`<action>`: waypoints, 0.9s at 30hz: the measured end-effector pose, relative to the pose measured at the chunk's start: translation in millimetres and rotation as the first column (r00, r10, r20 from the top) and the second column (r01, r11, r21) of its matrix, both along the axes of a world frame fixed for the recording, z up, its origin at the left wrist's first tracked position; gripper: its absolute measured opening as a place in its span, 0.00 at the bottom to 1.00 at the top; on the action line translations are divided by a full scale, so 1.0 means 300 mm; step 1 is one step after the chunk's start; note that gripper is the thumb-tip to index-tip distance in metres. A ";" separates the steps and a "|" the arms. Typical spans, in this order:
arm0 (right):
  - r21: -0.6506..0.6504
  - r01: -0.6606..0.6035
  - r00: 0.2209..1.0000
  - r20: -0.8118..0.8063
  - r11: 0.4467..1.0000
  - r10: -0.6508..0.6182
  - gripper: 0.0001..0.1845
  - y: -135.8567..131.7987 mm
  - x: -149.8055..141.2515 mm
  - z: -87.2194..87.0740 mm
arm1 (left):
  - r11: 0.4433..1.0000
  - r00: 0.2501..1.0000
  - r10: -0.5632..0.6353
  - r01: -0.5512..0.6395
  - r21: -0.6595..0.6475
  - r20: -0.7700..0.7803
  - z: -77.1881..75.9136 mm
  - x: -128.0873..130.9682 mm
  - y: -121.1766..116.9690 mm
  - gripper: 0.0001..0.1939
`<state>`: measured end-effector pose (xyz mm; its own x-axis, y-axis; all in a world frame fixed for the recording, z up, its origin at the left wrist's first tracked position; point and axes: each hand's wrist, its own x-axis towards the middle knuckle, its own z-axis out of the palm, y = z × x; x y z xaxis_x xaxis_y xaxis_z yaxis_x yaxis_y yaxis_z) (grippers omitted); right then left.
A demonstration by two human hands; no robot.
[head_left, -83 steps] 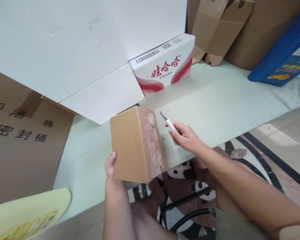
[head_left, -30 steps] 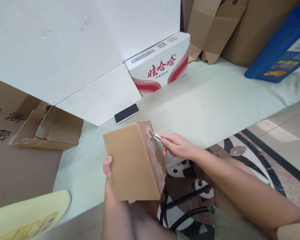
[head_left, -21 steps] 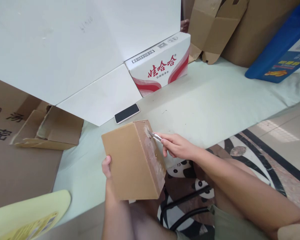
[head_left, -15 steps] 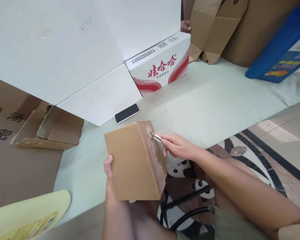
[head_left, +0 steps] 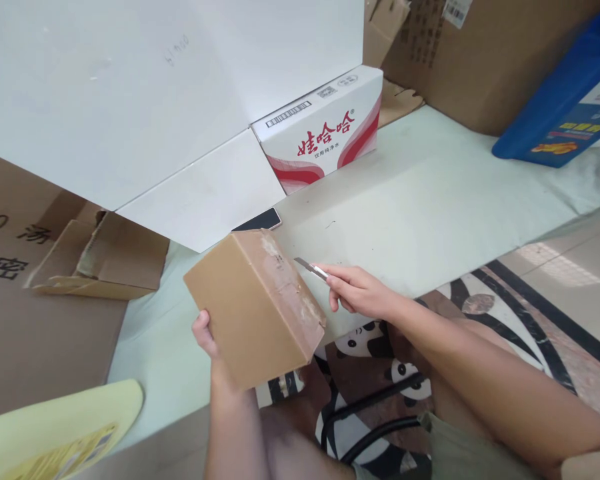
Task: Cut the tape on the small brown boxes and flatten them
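A brown cardboard box [head_left: 235,313] is tilted in the air over the near table edge, with my left hand [head_left: 205,333] gripping its left side; only the thumb shows clearly, the other fingers being hidden behind it. Clear tape and whitish torn patches cover the narrow face [head_left: 283,287] turned to the right. My right hand [head_left: 357,290] is closed round the white handle of a utility knife [head_left: 313,268]. Its blade is extended and points up and left, just right of the taped face and apart from it.
A dark-screened phone [head_left: 263,220] lies behind the box, partly covered by it. Farther back stand a white-and-red carton [head_left: 325,147] and a large white panel [head_left: 130,87]. A blue jug [head_left: 555,100] is at right, a yellow-green container [head_left: 80,427] at lower left, an opened carton [head_left: 110,260] at left.
The box has moved left and turned, showing more of its taped face and covering part of the phone. The knife blade has come away from the tape. A background cardboard piece and hand left view.
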<state>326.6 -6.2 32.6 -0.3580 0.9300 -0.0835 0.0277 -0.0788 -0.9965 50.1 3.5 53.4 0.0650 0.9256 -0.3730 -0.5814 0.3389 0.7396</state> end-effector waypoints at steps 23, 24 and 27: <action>0.083 -0.146 0.972 0.200 0.986 0.127 0.28 -0.001 -0.015 0.016 | 0.995 0.997 0.076 -0.077 -0.067 -0.019 -0.004 0.028 0.005 0.33; 0.085 -0.161 0.967 0.215 0.983 0.140 0.29 0.000 -0.015 0.014 | 0.995 0.997 0.077 -0.077 -0.063 -0.009 -0.003 0.029 0.006 0.33; 0.107 -0.186 0.957 0.243 0.977 0.156 0.30 0.001 -0.015 0.006 | 0.995 0.996 0.088 -0.087 -0.049 0.015 -0.001 0.029 0.008 0.30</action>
<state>322.0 -6.0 34.6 -0.4976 0.8648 -0.0679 0.2608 0.0744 -0.9625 58.8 5.8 53.0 -0.0084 0.9088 -0.4171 -0.6228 0.3215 0.7132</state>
